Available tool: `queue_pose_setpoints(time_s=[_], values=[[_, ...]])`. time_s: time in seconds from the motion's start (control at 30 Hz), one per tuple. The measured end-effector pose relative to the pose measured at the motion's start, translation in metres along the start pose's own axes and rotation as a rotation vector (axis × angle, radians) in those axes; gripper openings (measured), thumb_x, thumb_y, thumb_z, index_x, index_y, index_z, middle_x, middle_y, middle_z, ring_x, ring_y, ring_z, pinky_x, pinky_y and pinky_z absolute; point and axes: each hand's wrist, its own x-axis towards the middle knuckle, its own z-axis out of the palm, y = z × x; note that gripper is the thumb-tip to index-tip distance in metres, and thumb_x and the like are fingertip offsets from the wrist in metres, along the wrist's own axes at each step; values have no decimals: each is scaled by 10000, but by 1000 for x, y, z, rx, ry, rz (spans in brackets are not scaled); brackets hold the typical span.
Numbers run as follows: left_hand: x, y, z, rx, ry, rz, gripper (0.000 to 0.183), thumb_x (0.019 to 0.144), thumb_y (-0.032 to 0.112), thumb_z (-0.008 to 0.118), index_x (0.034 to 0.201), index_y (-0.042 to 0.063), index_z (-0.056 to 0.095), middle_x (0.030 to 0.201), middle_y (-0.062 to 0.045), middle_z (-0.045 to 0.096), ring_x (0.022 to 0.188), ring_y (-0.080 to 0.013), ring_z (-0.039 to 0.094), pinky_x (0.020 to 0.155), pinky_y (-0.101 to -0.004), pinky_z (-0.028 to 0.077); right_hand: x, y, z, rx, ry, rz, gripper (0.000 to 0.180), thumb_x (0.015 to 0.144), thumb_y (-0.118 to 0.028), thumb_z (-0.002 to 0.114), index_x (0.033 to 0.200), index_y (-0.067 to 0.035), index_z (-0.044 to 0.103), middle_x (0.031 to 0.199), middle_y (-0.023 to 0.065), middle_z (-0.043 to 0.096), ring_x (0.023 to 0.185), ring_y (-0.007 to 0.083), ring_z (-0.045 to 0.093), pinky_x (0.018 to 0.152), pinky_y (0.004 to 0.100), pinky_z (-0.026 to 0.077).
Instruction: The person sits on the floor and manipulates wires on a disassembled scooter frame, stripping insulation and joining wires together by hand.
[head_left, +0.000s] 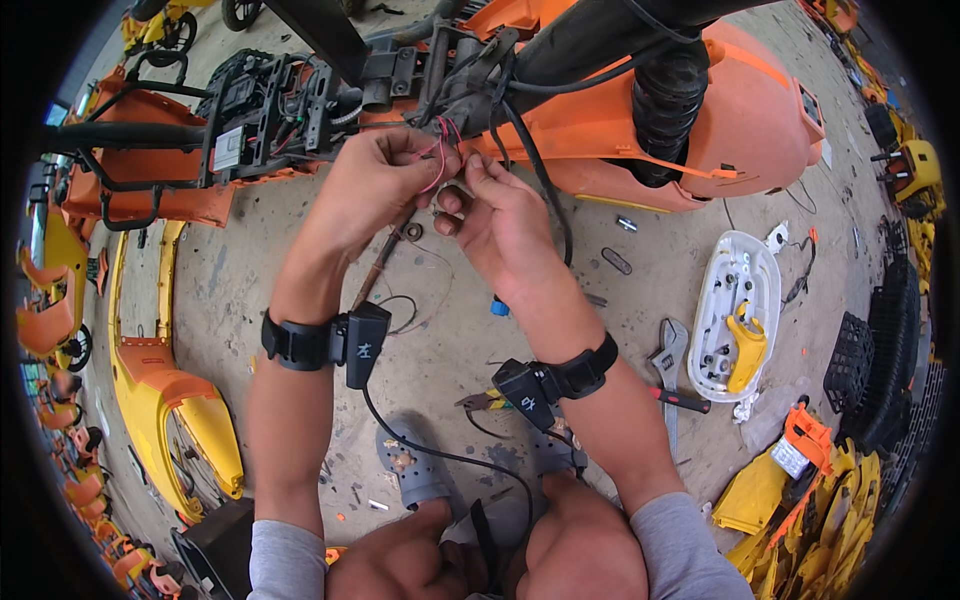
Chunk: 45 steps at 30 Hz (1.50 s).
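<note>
Thin pinkish-red wires (441, 166) loop between my hands, just below the dark metal frame (469, 97) of a stripped scooter. My left hand (386, 172) pinches the wires between thumb and fingers. Close beside it, the thumb and forefinger of my right hand (501, 217) meet at the wires, with the other fingers curled loosely; the wire ends are hidden by the fingertips. A thick black cable (551, 191) hangs from the frame just past my right hand. Orange body panels (577, 135) flank the frame, and a corrugated black boot (670, 112) rises at the right.
On the concrete floor lie an adjustable wrench (667, 360), yellow-handled pliers (480, 400) and a screwdriver (686, 401). A white tray (699, 330) holds small parts and a yellow piece. A yellow body panel (142, 390) lies at left; stacked yellow panels (825, 517) are at lower right.
</note>
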Motion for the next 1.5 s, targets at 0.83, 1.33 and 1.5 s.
queue_pose_setpoints(time_s=[0.83,1.33,1.5], values=[[-6,-7,-56,217,-103,140,177,912,173,626,923,0,591,760,-58,653,781,-141,663,770,-252,492,-10,1,17,192,13,-312,142,977,-123,502,1015,5,552,916,44,535,766,142,468,596,274,380],[6,-35,-18,-540,-161,-30,344,898,267,664,664,133,451,573,82,321,468,-33,273,408,-215,187,-13,12,31,-338,-24,-632,154,1010,-191,440,1016,-42,482,1040,99,598,641,127,544,537,266,432],[8,-39,-10,-768,-178,30,403,903,145,631,632,165,334,580,81,249,467,-36,217,396,-225,126,-6,6,25,-91,-103,-510,73,998,-122,454,953,-73,483,834,39,509,709,145,476,655,319,428]])
